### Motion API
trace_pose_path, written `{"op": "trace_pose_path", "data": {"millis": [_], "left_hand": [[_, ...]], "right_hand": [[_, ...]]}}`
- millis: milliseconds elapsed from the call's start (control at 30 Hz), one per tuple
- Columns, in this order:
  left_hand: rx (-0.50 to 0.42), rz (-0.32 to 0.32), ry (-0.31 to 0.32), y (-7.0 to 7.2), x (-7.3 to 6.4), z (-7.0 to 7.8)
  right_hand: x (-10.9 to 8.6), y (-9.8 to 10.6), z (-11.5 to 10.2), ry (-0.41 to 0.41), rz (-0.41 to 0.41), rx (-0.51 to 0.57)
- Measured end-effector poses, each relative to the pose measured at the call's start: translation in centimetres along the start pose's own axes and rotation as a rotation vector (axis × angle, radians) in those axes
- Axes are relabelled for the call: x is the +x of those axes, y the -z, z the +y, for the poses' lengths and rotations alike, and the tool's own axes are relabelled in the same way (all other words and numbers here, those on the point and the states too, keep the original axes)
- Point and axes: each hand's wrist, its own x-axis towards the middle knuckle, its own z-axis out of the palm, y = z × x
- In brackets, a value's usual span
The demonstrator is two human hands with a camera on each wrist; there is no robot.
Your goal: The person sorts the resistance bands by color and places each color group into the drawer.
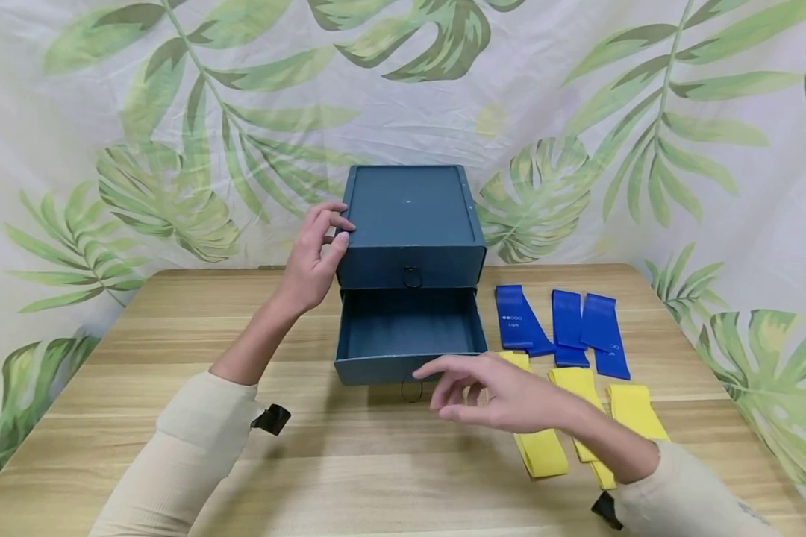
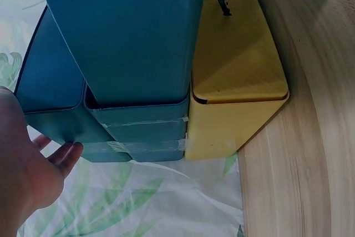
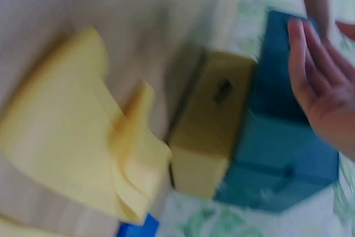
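Note:
A dark blue drawer unit (image 1: 410, 205) stands at the back of the table, its middle drawer (image 1: 413, 324) pulled out with a bare floor showing. My left hand (image 1: 316, 261) rests with its fingers at the unit's upper left edge; in the left wrist view those fingers touch the unit's side. Just at the front rim of the pulled-out drawer hovers my right hand (image 1: 500, 391), index finger extended, the others loosely bent, holding nothing. Below the blue drawers the left wrist view shows a yellow drawer (image 2: 238, 43), pushed in.
Flat blue exercise bands (image 1: 513, 317), one printed "Light", lie right of the unit. Yellow bands (image 1: 634, 410) lie nearer, some partly behind my right hand and forearm. A leaf-patterned cloth (image 1: 275, 97) hangs behind the wooden table (image 1: 208, 328).

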Motion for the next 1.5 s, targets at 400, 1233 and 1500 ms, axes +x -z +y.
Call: {"op": "trace_pose_path", "data": {"millis": [400, 1233, 1500], "left_hand": [[-0.02, -0.001, 0.0, 0.3, -0.2, 0.0], [0.014, -0.043, 0.023, 0.4, -0.3, 0.2], [0.014, -0.054, 0.036, 0.5, -0.3, 0.3]], "right_hand": [[-3.9, 8.6, 3.2, -0.011, -0.188, 0.234], [-2.0, 5.8, 11.3, -0.284, 0.148, -0.461], [-1.6, 6.3, 10.3, -0.331, 0.144, -0.421]]}}
